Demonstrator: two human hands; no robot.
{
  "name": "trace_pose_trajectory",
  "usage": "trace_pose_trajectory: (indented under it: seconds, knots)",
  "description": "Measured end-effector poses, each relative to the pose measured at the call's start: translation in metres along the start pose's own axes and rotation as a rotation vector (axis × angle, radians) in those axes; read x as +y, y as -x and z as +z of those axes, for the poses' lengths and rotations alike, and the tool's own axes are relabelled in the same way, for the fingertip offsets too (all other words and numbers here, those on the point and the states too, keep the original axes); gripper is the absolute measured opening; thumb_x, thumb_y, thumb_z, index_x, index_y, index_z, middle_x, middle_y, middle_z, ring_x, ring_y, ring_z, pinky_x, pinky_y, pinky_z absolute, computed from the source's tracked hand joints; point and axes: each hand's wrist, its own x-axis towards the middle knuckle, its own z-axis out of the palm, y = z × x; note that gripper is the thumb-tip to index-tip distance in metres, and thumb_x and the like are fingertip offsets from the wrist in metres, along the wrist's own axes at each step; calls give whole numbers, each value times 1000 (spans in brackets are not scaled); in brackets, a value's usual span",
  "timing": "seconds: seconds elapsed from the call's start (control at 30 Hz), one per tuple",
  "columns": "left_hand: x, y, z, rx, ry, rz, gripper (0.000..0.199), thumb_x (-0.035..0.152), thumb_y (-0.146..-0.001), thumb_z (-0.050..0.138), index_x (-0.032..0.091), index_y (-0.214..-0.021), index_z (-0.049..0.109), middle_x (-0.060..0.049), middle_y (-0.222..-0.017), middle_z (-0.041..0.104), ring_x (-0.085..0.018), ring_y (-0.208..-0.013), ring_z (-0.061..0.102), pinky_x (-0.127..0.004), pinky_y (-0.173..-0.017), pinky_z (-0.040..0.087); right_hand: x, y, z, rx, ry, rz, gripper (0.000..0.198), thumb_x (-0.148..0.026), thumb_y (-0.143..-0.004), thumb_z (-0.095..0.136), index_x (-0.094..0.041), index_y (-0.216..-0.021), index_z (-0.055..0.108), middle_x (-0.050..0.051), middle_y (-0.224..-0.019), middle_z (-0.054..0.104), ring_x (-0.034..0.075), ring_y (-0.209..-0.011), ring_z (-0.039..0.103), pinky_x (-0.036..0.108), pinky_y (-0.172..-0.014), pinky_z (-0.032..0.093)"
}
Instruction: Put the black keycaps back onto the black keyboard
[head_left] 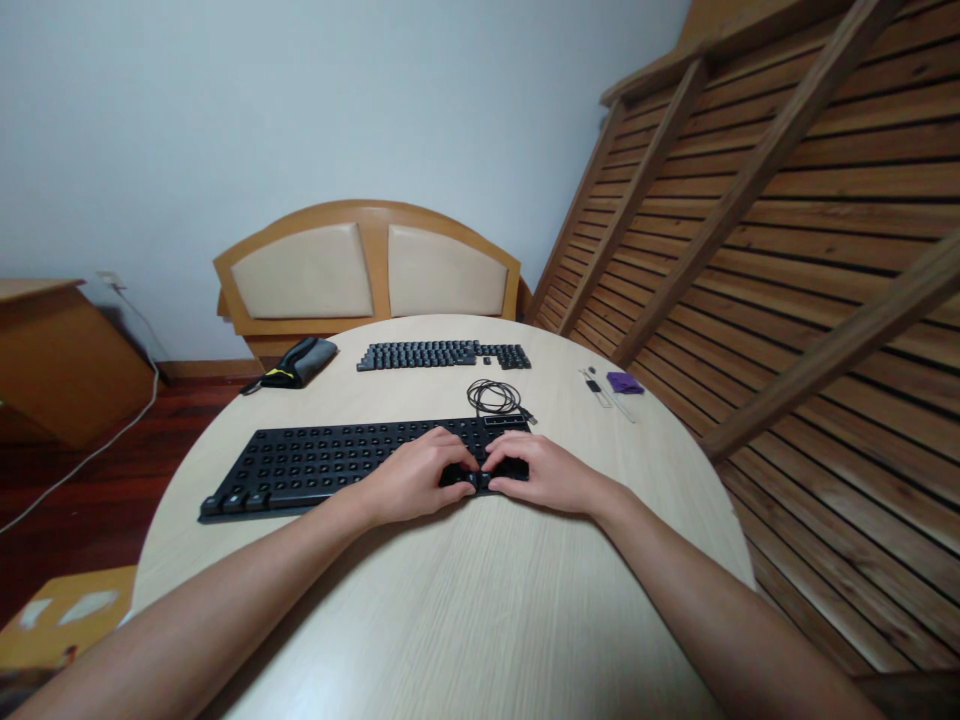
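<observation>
nearest, the left hand (pixel 421 474) and right hand (pixel 553 472) meet at the bottom edge of the black keyboard (pixel 311 458), thumbs and index fingertips drawn close around its bottom-row keys; whether either is pinching a cap, i cannot tell. the keyboard lies flat on the table (pixel 480 620), most switches bare, a long bar key (pixel 311 494) in place. the step in hand looks like work on single keycaps, and the next move seems to call for a straight, even touch. beyond sit a coiled cable (pixel 495 397) and, farthest, loose keycaps (pixel 421 354) in rows.
</observation>
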Motion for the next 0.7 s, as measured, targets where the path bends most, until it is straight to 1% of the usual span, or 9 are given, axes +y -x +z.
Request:
trace_pose_trajectory:
  seconds: [0.27,0.47,0.57,0.7]
  knots:
    - [-1,0,2,-2,-13,0,17,31,-91,67,21,-105,69,-6,-103,69,-25,-106,59,-38,-92,49,2,1,2,9,-6,-11,9,-23,-86,71,-23,-95,70,5,-103,73,22,-102,65,38,-93,49]
    - [-1,0,2,-12,-21,2,16,29,-90,68,21,-104,68,-5,-102,68,-25,-106,58,-38,-93,48,-3,-1,1,2,23,3,13,-20,-85,70,-23,-97,70,5,-105,73,22,-100,65,37,-92,49]
    - [0,0,2,-9,-22,-14,16,29,-90,68,20,-104,68,-5,-102,66,-25,-105,58,-38,-91,49,-5,-1,0,5,25,4,14,-19,-83,71,-23,-96,69,5,-105,72,22,-100,65,37,-91,49]
    - [3,0,2,-11,-17,-43,14,28,-88,69,19,-99,66,-7,-106,64,-25,-106,59,-39,-93,51,-4,-2,1,12,16,-12,9,-22,-85,71,-22,-93,68,5,-101,72,21,-98,64,37,-90,49]
